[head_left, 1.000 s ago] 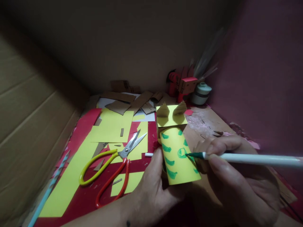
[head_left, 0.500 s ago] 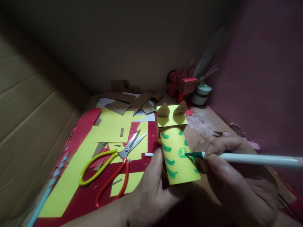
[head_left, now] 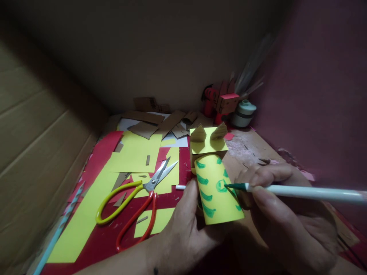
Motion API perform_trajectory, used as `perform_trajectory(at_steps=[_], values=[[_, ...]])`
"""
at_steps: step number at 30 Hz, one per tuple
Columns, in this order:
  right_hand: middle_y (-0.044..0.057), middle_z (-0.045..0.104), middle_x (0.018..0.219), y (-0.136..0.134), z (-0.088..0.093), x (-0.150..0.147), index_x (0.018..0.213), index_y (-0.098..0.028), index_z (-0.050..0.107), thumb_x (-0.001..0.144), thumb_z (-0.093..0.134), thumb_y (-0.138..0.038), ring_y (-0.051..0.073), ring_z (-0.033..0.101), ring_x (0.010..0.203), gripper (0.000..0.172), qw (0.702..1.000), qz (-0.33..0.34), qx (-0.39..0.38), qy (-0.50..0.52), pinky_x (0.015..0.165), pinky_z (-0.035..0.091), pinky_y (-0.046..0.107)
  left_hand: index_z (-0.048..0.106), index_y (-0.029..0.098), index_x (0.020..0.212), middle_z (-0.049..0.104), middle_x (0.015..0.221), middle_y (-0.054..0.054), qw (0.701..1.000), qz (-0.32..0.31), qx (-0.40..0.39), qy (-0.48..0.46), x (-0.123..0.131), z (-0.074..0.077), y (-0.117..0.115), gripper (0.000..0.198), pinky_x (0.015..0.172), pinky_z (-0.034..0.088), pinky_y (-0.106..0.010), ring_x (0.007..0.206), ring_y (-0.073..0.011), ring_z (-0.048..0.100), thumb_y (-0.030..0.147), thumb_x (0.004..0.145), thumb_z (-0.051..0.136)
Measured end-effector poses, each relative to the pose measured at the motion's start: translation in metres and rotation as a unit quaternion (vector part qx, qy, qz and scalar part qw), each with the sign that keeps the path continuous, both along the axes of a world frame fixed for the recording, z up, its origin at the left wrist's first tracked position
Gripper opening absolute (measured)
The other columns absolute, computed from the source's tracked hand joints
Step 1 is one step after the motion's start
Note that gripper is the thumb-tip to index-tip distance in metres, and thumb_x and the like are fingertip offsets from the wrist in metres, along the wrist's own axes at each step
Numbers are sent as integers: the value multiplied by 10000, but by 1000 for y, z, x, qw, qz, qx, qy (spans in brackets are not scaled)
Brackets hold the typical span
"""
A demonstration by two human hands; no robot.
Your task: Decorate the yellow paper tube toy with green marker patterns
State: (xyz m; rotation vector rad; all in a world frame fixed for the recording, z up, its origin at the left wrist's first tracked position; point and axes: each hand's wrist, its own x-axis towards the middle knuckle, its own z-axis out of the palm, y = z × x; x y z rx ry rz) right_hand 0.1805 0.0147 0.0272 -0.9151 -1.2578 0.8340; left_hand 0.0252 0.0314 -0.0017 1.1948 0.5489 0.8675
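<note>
Barely shifted since the earlier frame, the yellow tube [head_left: 212,209] and the yellow-topped box [head_left: 208,147] beyond it sit a touch farther right. Beneath everything spreads the red counter [head_left: 97,242], strewn with offcuts. Over its near right side comes the person's right hand [head_left: 291,223], its fingers closed around a white marker [head_left: 304,192]; the green tip meets a small round mark on the tube. From the near edge, the left hand [head_left: 187,225] grips the tube, thumb along its left side, holding it up front and centre. Long yellow paper [head_left: 83,221] lies at the left. Scissors [head_left: 147,186] with one yellow and one red handle rest beside the left hand, blades apart. Farther back stand a red figure [head_left: 227,104] and a pale jar [head_left: 243,114]. Two cardboard ears [head_left: 198,134] top the box; green stripes [head_left: 206,196] curve down the tube.
</note>
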Motion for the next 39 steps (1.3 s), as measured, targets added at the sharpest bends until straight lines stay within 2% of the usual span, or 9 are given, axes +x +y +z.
perform_trajectory(at_steps=[3,7,14,19,23,26,31,34,39], values=[[-32,580,605,1,-1,1,939,-290,631,938,517,-132,98,545,479,195,1000,23,1,-7,436,460,174,404,179,1278,596,1280,-125,1000,-3,5,11,0,2,2,464,1013,478,-440,1182,-289,569,256,886,640],[-26,617,643,3,-2,4,954,-295,634,936,527,-136,102,582,504,193,998,51,13,-20,446,477,174,415,180,1266,615,1218,-111,1000,-2,12,20,-2,4,2,450,984,490,-431,1141,-275,584,254,884,642],[-30,564,610,-5,4,-10,905,-283,637,921,566,-191,114,536,507,117,999,-16,-31,26,454,468,195,396,188,1281,612,1256,-119,1000,-3,4,3,-1,2,1,493,990,483,-422,1159,-274,586,252,871,663],[-34,600,604,2,1,1,933,-305,642,933,547,-167,110,565,471,168,999,35,1,-16,417,477,190,414,170,1263,608,1246,-137,1000,-7,1,1,-1,4,3,463,1009,468,-460,1161,-292,578,232,870,651],[-25,620,623,2,1,0,944,-300,641,930,547,-154,122,588,486,174,999,21,8,-23,422,492,207,423,170,1258,615,1247,-138,1000,-3,7,14,-1,5,3,446,1000,478,-461,1164,-301,582,230,875,642],[-31,587,602,-1,3,-6,947,-296,624,936,525,-138,115,555,470,187,1000,-6,-9,-9,413,464,204,413,169,1258,622,1238,-133,1000,-6,3,9,0,5,2,440,1001,484,-443,1144,-284,598,232,884,635],[-21,597,633,-2,2,-3,937,-274,634,922,537,-153,113,570,514,156,998,44,25,-22,473,481,210,407,179,1269,606,1281,-124,1000,-6,3,0,1,4,1,465,1037,465,-416,1187,-275,576,236,877,650],[-17,610,648,-1,1,0,906,-269,645,913,562,-169,115,579,535,130,999,34,10,-4,489,493,207,395,180,1272,604,1267,-131,1000,-11,4,2,0,4,2,484,1019,475,-430,1178,-288,577,247,871,657],[-20,599,620,2,0,0,924,-303,648,917,560,-149,126,558,486,177,1000,21,-6,6,419,474,213,416,179,1268,614,1233,-137,999,-12,-9,29,-2,4,2,487,987,484,-468,1147,-317,587,272,860,665]])
